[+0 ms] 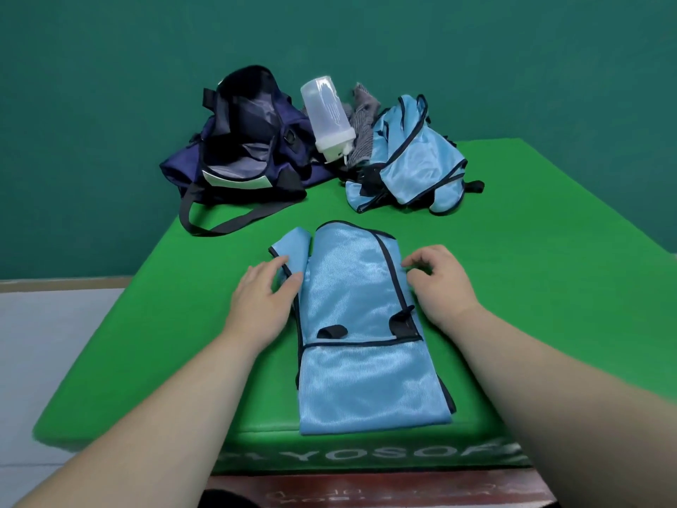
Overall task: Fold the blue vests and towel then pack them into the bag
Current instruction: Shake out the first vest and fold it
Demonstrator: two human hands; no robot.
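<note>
Mid-fold, the left hand (263,298) lay flat on the vest (351,287) while the right hand (437,276) pinched its edge (next, probably, carry that edge across).

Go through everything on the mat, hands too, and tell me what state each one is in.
near vest: flat, folded lengthwise
bag: open, mouth gaping
bottle: tilted, cap end down
towel: crumpled, unfolded
vest pile: crumpled, unfolded
left hand: fingers straight, resting on near vest's left edge
right hand: pinching near vest's right hem
</note>
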